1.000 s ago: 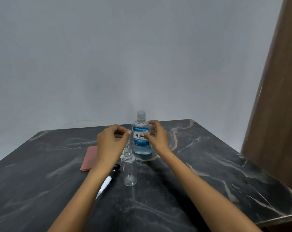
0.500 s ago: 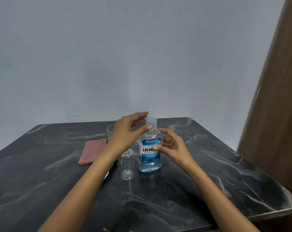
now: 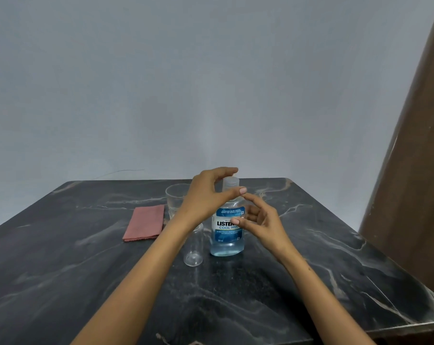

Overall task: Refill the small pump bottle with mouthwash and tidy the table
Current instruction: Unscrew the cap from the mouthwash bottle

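The mouthwash bottle (image 3: 226, 232), clear with blue liquid and a blue label, stands upright at the middle of the dark marble table (image 3: 310, 257). My left hand (image 3: 206, 195) curls around its clear cap (image 3: 231, 181), thumb across the neck in front and fingers over the top. My right hand (image 3: 259, 219) holds the bottle's right side, thumb tip on the label and fingers spread. The small empty clear bottle (image 3: 193, 249) stands open-necked just left of the mouthwash, partly hidden by my left forearm. Its pump is out of sight.
A folded red cloth (image 3: 145, 226) lies to the left. A clear glass cup (image 3: 174, 198) stands behind my left hand. A brown wooden panel (image 3: 415, 170) rises along the table's right side, and a grey wall stands behind the table.
The mouthwash bottle came from the back of the table to a spot beside the small bottle. My left hand rose onto its cap and my right hand settled on its side.
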A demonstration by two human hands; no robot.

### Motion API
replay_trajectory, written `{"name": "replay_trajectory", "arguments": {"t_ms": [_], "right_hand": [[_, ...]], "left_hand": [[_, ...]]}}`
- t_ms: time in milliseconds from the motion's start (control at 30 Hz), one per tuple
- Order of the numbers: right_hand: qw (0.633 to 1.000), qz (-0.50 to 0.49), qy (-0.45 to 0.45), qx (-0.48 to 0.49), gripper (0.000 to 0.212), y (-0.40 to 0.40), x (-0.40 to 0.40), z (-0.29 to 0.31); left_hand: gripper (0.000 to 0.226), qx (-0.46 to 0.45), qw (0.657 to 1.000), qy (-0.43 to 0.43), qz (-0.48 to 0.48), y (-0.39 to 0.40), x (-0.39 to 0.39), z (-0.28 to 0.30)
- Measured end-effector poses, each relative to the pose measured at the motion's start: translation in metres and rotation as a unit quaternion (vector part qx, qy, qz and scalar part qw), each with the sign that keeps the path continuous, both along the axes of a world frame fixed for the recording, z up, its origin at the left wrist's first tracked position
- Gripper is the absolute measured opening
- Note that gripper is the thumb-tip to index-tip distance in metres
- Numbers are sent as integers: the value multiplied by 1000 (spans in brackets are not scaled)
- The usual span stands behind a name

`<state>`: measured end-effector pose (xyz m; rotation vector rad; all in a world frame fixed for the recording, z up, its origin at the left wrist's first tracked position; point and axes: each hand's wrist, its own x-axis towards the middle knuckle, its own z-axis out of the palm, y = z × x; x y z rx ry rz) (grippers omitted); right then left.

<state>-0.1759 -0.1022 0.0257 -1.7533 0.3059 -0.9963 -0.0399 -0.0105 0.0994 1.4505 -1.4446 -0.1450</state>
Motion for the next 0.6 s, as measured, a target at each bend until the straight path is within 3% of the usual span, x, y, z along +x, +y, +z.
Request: {"name": "replay_trajectory", "arguments": {"t_ms": [100, 200, 267, 367, 433, 600], "right_hand": [[1000, 1, -1, 4, 55, -1, 0, 0], [1000, -1, 2, 8, 55, -2, 0, -1], [1000, -2, 8, 10, 55, -2, 0, -1], [1000, -4, 7, 5, 55, -2, 0, -2], [1000, -5, 6, 1, 55, -2, 0, -2], [1000, -14, 13, -3, 56, -2, -1, -2]], "left_hand": [[48, -17, 999, 48, 1, 3, 1, 0], [39, -87, 989, 94, 74, 8, 2, 0], [40, -108, 985, 92, 101, 9, 4, 1], [51, -59, 995, 64, 56, 6, 2, 2], [45, -50, 996, 57, 40, 3, -2, 3], [33, -127, 985, 70, 92, 2, -10, 3]]}}
